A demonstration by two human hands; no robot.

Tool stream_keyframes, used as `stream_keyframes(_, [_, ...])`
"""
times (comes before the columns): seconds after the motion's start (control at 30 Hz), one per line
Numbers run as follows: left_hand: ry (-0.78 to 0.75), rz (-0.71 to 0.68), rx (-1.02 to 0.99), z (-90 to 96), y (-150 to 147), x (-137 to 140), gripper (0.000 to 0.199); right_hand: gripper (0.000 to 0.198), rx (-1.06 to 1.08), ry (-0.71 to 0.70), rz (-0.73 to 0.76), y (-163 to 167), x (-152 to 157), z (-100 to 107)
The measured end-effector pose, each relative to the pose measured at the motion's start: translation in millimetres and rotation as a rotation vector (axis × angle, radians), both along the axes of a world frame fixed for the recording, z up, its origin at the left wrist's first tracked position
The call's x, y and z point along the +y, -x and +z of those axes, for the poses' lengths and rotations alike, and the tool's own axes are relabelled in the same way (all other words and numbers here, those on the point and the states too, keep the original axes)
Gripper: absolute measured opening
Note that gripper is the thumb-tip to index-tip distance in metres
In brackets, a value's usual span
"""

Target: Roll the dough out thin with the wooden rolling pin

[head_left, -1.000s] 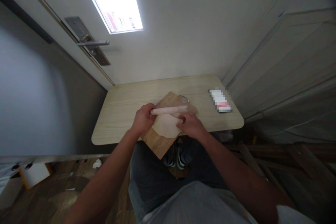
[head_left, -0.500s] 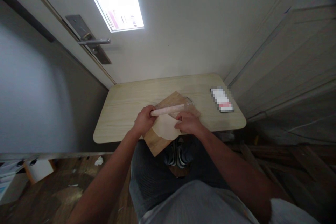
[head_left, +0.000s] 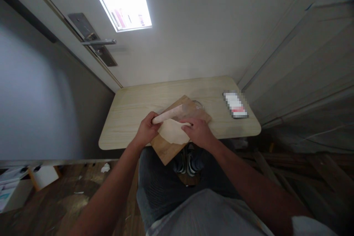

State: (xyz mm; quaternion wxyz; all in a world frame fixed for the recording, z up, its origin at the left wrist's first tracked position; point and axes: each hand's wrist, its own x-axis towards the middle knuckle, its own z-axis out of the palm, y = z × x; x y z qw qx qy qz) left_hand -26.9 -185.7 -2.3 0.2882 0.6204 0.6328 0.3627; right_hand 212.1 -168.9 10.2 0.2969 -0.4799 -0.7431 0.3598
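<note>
My left hand (head_left: 148, 129) is closed around the near-left end of a pale wooden rolling pin (head_left: 170, 113). The pin lies slantwise, its far end pointing up and right. Below it a thin cream sheet of dough (head_left: 173, 132) spreads over a brown board (head_left: 165, 151). My right hand (head_left: 197, 131) pinches the dough's right edge, which is raised and folded a little between thumb and fingers. Part of the dough is hidden by that hand. The board sits at an angle, one corner jutting past the table's front edge towards my lap. A metal ring (head_left: 198, 104) shows at its far-right side.
The light wood table (head_left: 124, 118) stands against a pale door with a metal handle (head_left: 99, 42). A phone (head_left: 235, 104), its screen blurred, lies at the table's right end. My legs are under the front edge. Timber pieces (head_left: 276, 169) are at the lower right.
The rolling pin has shifted left and slightly down in my left hand. My right hand stays near its place, and the dough's edge beside it is now more raised.
</note>
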Motion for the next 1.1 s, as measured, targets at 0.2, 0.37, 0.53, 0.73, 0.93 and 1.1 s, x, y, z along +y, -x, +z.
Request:
stream_keyframes(0.2, [-0.002, 0.047, -0.061, 3.8, -4.2, -9.5, 0.016, 0.018, 0.066, -0.175, 0.049, -1.6, 4.2, 9.4])
stream_keyframes(0.37, [-0.003, 0.002, -0.108, 7.8, -11.3, -19.5, 0.018, 0.018, 0.038, -0.192, 0.117, -2.8, 9.7, 11.5])
stream_keyframes(0.53, [0.002, -0.011, -0.122, 9.2, -12.4, -23.3, 0.016, 0.013, -0.016, -0.192, 0.128, 2.9, 15.6, 5.8])
stream_keyframes(0.73, [0.007, -0.018, -0.156, 11.6, -12.2, -25.5, 0.018, 0.012, 0.018, -0.189, 0.111, 8.8, 12.3, 7.1])
stream_keyframes(0.93, [0.076, 0.021, -0.181, 16.2, -17.6, -24.4, 0.022, 0.009, -0.023, -0.119, 0.165, 12.7, 38.7, 12.2])
stream_keyframes(1.1, [0.149, 0.172, -0.078, 6.4, -21.6, -17.9, 0.021, 0.032, 0.014, 0.218, -0.030, 16.4, 79.6, -10.1])
